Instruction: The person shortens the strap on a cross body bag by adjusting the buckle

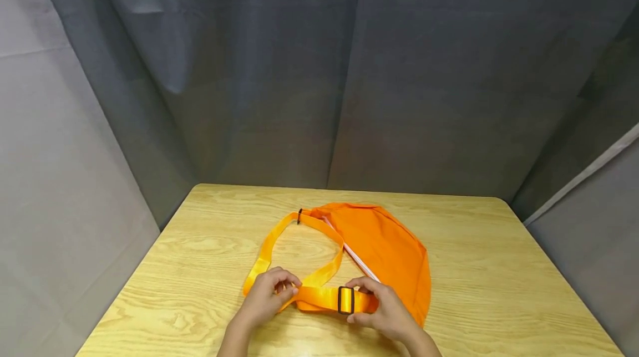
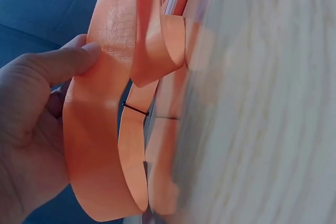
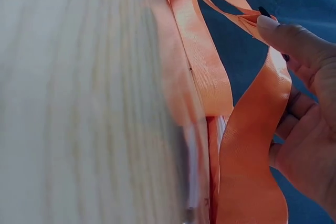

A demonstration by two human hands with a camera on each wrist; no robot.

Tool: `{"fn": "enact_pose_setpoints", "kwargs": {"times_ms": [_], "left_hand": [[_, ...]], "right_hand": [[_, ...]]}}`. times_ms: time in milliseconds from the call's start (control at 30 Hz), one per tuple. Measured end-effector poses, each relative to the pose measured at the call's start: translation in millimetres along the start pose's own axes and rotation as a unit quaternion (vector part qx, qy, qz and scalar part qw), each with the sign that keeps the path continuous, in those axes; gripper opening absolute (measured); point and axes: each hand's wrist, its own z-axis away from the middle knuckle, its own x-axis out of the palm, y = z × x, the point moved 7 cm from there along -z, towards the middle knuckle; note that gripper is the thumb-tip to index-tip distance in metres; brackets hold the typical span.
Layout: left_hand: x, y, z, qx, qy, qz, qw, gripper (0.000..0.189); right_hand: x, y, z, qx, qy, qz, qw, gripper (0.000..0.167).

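An orange bag (image 1: 384, 251) lies on the table with a white zipper (image 1: 360, 263) along its near-left side. Its yellow-orange strap (image 1: 319, 295) is lifted in front of the bag between both hands. My left hand (image 1: 267, 296) pinches the strap between thumb and fingers, as the left wrist view also shows. The right hand (image 1: 384, 310) pinches the strap at a black slider buckle (image 1: 346, 300); its thumb presses by the buckle's edge in the right wrist view. The rest of the strap loops leftward to a second black buckle (image 1: 299, 216) at the bag's far-left corner.
A light wood-grain table (image 1: 499, 274) spreads beneath the bag. Dark grey curtains (image 1: 269, 80) stand behind it, with paler fabric walls (image 1: 65, 179) at the left and right sides.
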Motion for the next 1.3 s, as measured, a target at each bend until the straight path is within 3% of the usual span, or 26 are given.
{"fn": "enact_pose_setpoints", "kwargs": {"times_ms": [233, 533, 800, 1000, 1300], "left_hand": [[-1.2, 0.1, 3.2, -0.021, 0.003, 0.029, 0.9994, 0.008], [-10.1, 29.0, 7.9, -0.032, -0.006, 0.041, 0.9986, 0.007], [-1.2, -1.6, 6.5, -0.033, -0.005, 0.055, 0.9979, 0.01], [-3.8, 3.4, -5.6, -0.022, -0.001, 0.07, 0.9973, 0.017], [-25.9, 4.1, -45.2, -0.041, 0.056, 0.007, 0.9976, 0.023]], "right_hand": [[-1, 2, -1.9, 0.013, -0.001, 0.0, 0.9999, 0.051], [0, 2, -2.6, 0.016, 0.003, 0.006, 0.9999, 0.053], [3, 5, -5.6, 0.055, -0.015, 0.03, 0.998, 0.052], [11, 11, -7.0, 0.097, -0.06, 0.066, 0.9914, 0.054], [13, 13, -2.8, 0.122, -0.084, 0.058, 0.9872, 0.066]]}}
